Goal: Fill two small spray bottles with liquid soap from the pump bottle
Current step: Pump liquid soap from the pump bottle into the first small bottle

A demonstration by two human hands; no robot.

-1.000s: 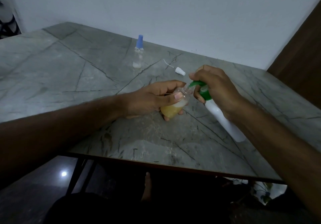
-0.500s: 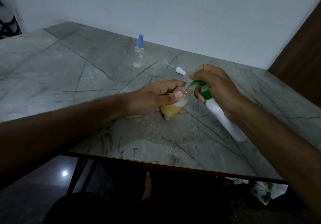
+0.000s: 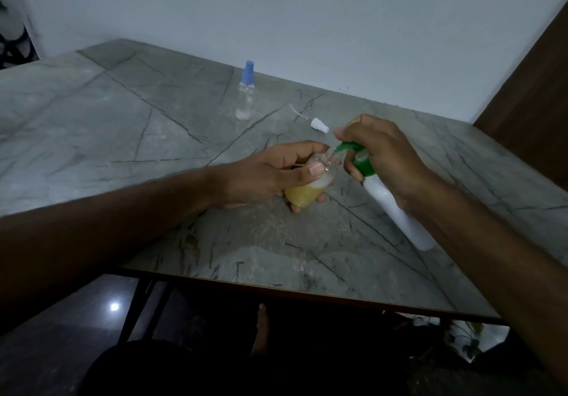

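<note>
My left hand grips a small clear spray bottle, uncapped, tilted and partly filled with yellowish soap under a layer of foam. My right hand grips the white pump bottle around its green pump head, with a finger on top of the pump. The pump bottle leans over and its green nozzle sits at the small bottle's open neck. A second small clear bottle with a blue cap stands upright farther back. The white spray head with its thin tube lies on the table behind my hands.
The grey marble-patterned table has its front edge close to me, with dark legs below. A white wall runs behind it and a brown wooden panel stands at the right. A bare foot shows on the floor under the table.
Both hands and both bottles stay almost where they were. The nozzle stays at the small bottle's neck.
</note>
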